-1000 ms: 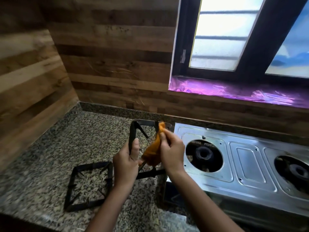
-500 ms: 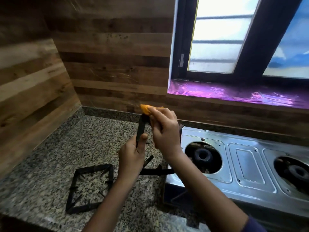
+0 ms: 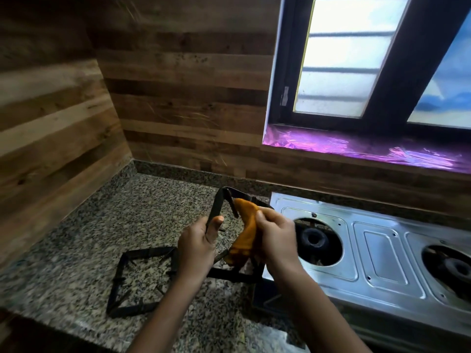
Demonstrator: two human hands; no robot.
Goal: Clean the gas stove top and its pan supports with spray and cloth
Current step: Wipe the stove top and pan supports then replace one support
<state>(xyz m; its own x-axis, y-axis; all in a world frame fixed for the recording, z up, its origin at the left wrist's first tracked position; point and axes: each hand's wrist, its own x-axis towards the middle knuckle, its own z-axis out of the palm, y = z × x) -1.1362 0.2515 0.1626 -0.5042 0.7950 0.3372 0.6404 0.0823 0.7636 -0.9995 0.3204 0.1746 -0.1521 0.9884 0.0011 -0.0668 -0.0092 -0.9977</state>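
Note:
A black square pan support (image 3: 219,203) stands tilted on its lower edge on the granite counter, left of the steel gas stove (image 3: 382,248). My left hand (image 3: 197,247) grips its left bar. My right hand (image 3: 276,236) presses an orange cloth (image 3: 246,225) against the support's inner prongs. A second black pan support (image 3: 142,281) lies flat on the counter at the lower left. Both burner wells of the stove are uncovered. No spray bottle is in sight.
The speckled granite counter (image 3: 127,215) runs into a corner of wood-panelled walls. A dark-framed window with a purple-lit sill (image 3: 356,149) sits above the stove. The counter's front edge is close below my forearms.
My right hand with the cloth has come down from the support's top corner to its middle prongs. The support has tipped back to a lower tilt; my left hand kept its grip.

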